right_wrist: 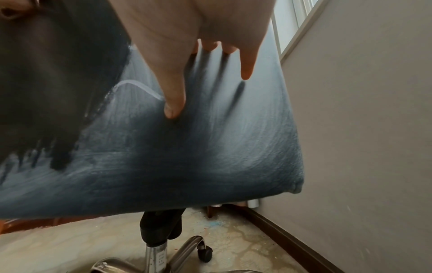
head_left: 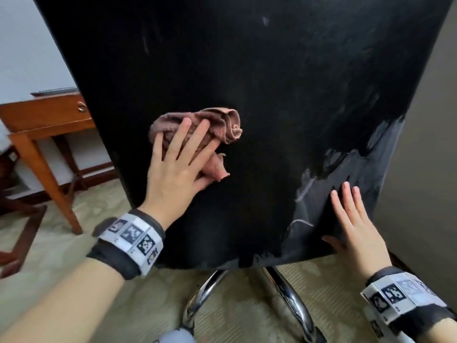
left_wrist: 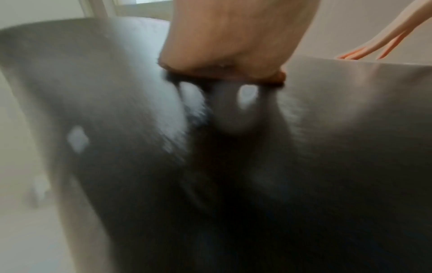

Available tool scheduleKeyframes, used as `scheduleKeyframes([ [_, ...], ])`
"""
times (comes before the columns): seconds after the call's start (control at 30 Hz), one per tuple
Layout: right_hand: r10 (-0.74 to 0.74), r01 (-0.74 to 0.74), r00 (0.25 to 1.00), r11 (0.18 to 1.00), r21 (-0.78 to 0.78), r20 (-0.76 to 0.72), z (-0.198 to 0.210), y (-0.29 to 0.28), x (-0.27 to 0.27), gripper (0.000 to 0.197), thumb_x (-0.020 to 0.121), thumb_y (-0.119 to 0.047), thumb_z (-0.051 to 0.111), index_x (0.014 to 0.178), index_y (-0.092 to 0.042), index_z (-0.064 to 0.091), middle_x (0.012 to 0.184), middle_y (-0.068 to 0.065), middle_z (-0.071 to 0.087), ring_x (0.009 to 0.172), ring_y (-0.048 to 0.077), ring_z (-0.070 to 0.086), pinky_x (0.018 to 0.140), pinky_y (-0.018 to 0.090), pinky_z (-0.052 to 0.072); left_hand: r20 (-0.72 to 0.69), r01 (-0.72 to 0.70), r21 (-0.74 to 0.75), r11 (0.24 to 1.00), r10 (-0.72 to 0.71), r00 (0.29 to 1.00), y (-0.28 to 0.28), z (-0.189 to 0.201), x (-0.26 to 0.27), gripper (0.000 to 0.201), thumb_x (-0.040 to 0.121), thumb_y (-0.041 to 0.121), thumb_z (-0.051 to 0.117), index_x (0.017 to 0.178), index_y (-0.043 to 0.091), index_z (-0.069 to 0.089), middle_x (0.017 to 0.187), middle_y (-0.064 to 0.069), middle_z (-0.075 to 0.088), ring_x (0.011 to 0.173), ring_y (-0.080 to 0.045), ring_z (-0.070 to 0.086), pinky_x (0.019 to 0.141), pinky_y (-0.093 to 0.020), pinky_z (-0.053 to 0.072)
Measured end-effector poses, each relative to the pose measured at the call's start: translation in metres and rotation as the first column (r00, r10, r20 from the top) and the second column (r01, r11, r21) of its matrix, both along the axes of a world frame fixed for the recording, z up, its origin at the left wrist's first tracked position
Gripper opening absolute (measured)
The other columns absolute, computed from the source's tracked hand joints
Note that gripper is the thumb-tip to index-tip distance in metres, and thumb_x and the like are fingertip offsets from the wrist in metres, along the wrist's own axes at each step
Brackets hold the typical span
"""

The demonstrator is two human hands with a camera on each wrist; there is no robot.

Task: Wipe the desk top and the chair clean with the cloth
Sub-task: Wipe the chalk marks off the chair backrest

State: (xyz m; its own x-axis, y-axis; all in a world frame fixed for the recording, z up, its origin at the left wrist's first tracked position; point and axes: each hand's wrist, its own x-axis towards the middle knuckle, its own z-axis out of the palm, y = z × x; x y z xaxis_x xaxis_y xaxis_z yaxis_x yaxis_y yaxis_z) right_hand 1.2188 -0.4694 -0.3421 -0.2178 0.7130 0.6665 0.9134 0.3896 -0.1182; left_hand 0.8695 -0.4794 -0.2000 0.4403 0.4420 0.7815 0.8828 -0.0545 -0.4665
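Note:
The back of a black office chair [head_left: 259,82] fills the head view. A crumpled pink-brown cloth [head_left: 212,127] lies against it left of centre, and my left hand [head_left: 178,157] presses it flat with straight, spread fingers. In the blurred left wrist view the cloth [left_wrist: 279,75] shows as a thin brown rim under my palm. My right hand [head_left: 353,219] rests flat and open on the chair's lower right corner, on a paler, dusty grey patch [right_wrist: 210,147]. The right wrist view shows the same straight fingers [right_wrist: 175,103] touching that patch.
A wooden desk [head_left: 47,117] with a drawer and slanted legs stands at the left. A grey wall [head_left: 425,144] runs close along the chair's right side. Chrome base legs [head_left: 294,298] and a caster [right_wrist: 205,253] stand on the patterned carpet [head_left: 81,263] below.

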Motion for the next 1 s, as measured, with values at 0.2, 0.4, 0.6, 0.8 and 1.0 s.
scheduleKeyframes([
  [0.2, 0.025, -0.025, 1.0, 1.0, -0.004, 0.009, 0.006, -0.003, 0.006, 0.122, 0.053, -0.01, 0.089, 0.148, -0.018, 0.013, 0.158, -0.001, 0.0, 0.144, 0.022, 0.003, 0.095, 0.041, 0.04, -0.026, -0.016, -0.217, 0.976, 0.01, 1.0, -0.012, -0.084, 0.008, 0.097, 0.063, 0.049, 0.079, 0.141, 0.028, 0.027, 0.158, -0.002, -0.007, 0.145, -0.02, -0.016, 0.107, -0.052, 0.015],
  [0.4, 0.016, -0.016, 1.0, 1.0, -0.01, -0.019, 0.004, -0.003, 0.0, 0.124, 0.051, -0.009, 0.09, 0.148, -0.016, 0.013, 0.158, -0.002, -0.004, 0.145, 0.021, 0.001, 0.092, 0.042, 0.043, 0.008, -0.056, -0.06, 0.997, 0.056, 0.998, -0.009, 0.03, -0.035, 0.078, 0.077, 0.047, 0.062, 0.141, 0.022, 0.027, 0.158, -0.003, -0.001, 0.144, -0.017, -0.018, 0.113, -0.051, 0.001],
  [0.6, -0.027, 0.029, 0.998, 0.999, 0.027, -0.049, -0.002, -0.001, -0.012, 0.116, 0.057, -0.016, 0.087, 0.147, -0.008, 0.014, 0.157, 0.008, 0.001, 0.145, 0.029, 0.005, 0.111, 0.042, 0.023, -0.334, 0.095, -0.302, 0.949, -0.199, 0.921, -0.003, -0.081, -0.007, 0.059, 0.081, 0.033, 0.045, 0.138, 0.025, 0.034, 0.155, -0.006, 0.017, 0.145, -0.026, 0.0, 0.094, -0.05, 0.027],
  [0.8, -0.056, 0.051, 0.993, 0.998, -0.048, -0.105, -0.01, -0.007, -0.028, 0.116, 0.061, -0.017, 0.085, 0.148, -0.008, 0.009, 0.156, 0.012, 0.002, 0.144, 0.029, 0.002, 0.11, 0.04, 0.022, -0.495, 0.091, -0.555, 0.827, -0.416, 0.763, -0.002, -0.134, 0.033, 0.066, 0.082, 0.02, 0.05, 0.144, 0.025, 0.029, 0.156, 0.002, 0.018, 0.144, -0.019, 0.014, 0.103, -0.039, 0.022],
  [1.0, -0.041, 0.029, 0.989, 0.996, -0.086, -0.14, -0.009, -0.008, -0.028, 0.117, 0.063, -0.021, 0.084, 0.148, -0.01, 0.005, 0.157, 0.011, -0.001, 0.145, 0.029, 0.001, 0.108, 0.038, 0.024, -0.547, 0.116, -0.454, 0.883, -0.379, 0.746, 0.011, -0.083, 0.054, 0.093, 0.076, 0.049, 0.067, 0.149, 0.023, 0.016, 0.156, 0.004, 0.015, 0.143, -0.013, 0.015, 0.111, -0.036, 0.014],
])
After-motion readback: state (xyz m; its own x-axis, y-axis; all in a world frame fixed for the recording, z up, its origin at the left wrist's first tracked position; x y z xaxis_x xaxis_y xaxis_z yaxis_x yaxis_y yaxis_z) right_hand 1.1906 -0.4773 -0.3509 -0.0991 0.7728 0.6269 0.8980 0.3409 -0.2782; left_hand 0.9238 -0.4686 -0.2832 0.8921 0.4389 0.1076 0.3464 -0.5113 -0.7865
